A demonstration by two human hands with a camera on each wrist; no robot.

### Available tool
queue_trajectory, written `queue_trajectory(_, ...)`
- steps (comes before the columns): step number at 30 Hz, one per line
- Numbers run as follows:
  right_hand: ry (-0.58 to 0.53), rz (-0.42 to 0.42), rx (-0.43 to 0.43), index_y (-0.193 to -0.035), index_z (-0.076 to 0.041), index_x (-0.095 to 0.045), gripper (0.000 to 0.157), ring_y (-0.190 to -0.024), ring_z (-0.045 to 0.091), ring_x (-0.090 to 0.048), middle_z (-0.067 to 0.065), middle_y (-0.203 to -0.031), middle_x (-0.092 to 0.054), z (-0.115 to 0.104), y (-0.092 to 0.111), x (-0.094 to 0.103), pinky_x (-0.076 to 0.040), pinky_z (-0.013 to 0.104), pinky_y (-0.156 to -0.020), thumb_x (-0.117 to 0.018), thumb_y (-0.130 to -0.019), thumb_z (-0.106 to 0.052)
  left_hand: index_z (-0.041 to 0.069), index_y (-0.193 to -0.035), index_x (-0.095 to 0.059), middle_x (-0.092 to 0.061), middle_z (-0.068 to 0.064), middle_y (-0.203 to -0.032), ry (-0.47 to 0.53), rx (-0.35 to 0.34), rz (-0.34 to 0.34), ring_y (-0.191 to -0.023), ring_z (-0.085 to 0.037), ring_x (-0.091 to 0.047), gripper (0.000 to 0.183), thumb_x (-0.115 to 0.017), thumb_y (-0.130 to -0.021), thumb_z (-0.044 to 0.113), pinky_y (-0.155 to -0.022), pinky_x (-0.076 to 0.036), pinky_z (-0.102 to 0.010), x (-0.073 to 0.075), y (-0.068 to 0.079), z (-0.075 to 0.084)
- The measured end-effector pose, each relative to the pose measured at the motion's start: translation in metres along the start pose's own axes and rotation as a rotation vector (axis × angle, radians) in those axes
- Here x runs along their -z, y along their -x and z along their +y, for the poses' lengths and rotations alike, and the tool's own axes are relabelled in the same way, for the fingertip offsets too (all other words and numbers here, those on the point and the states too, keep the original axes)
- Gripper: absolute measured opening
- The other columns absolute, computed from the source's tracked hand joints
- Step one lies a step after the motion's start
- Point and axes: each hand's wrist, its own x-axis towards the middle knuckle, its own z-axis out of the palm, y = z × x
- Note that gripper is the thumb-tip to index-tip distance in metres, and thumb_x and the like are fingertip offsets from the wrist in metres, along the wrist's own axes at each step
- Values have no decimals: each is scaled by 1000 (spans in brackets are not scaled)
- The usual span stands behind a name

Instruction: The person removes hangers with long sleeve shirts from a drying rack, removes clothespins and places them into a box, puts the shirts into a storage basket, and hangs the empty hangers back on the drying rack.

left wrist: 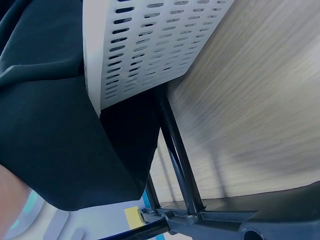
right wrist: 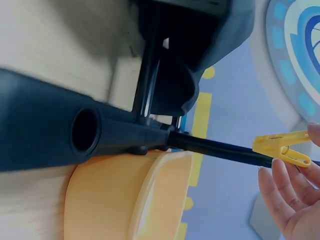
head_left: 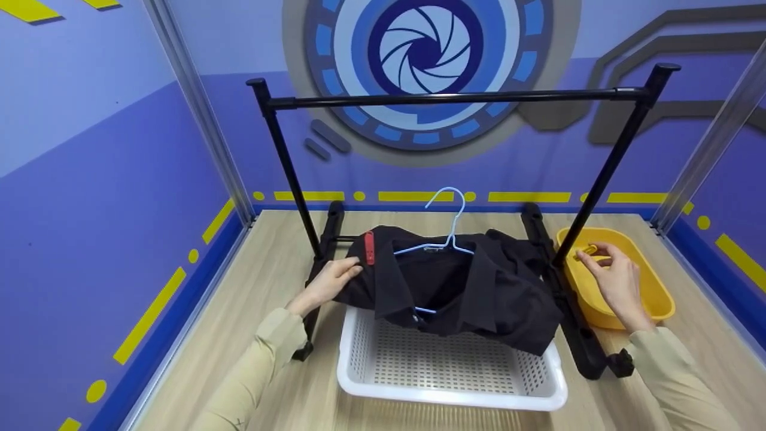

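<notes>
A black collared shirt [head_left: 508, 299] lies over the white basket, with a light blue hanger [head_left: 456, 224] inside its neck. A red clothespin [head_left: 369, 248] is clipped on the shirt's shoulder at the left. Just below it my left hand [head_left: 328, 281] grips the shoulder cloth between thumb and fingers; the left wrist view shows only a sliver of this hand beside the hanging fabric. Over the yellow basin, my right hand [head_left: 619, 284] pinches a yellow clothespin [right wrist: 282, 145] between thumb and fingertips, its jaw end pointing away from the palm.
The white perforated basket [head_left: 452, 396] stands in front on the wooden table. A black garment rack [head_left: 455, 99] spans above the shirt, its feet on both sides of the basket. Beside the rack's right foot sits the yellow basin [head_left: 661, 299]. Purple walls enclose the table.
</notes>
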Motion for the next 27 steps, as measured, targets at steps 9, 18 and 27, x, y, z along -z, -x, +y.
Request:
queue_trajectory(9, 75, -55, -34, -113, 4, -55, 48, -82, 33, -57, 21, -103, -58, 13, 0, 2, -41, 29, -61, -57, -88, -38, 0, -71, -43, -30, 1, -65, -2, 8, -17, -58, -13, -31, 23, -50, -92, 5, -57, -28, -27, 2, 0, 11)
queue_trajectory(18, 140, -131, -64, -111, 10, -52, 48, -82, 39, -55, 27, -98, -57, 36, 7, 3, -42, 41, -63, -58, -89, -33, -1, -71, -40, -29, -1, -65, 9, -29, -17, -58, -13, -30, 23, -49, -93, 3, -57, -29, -28, 9, 2, 38)
queue_trajectory(27, 220, -185, -77, -109, 11, -52, 54, -80, 40, -54, 26, -94, -57, 45, 9, 3, -42, 45, -60, -57, -88, -39, -3, -70, -41, -30, -1, -64, 10, -18, -28, -58, -12, -31, 23, -49, -92, 1, -58, -28, -26, 11, 2, 41)
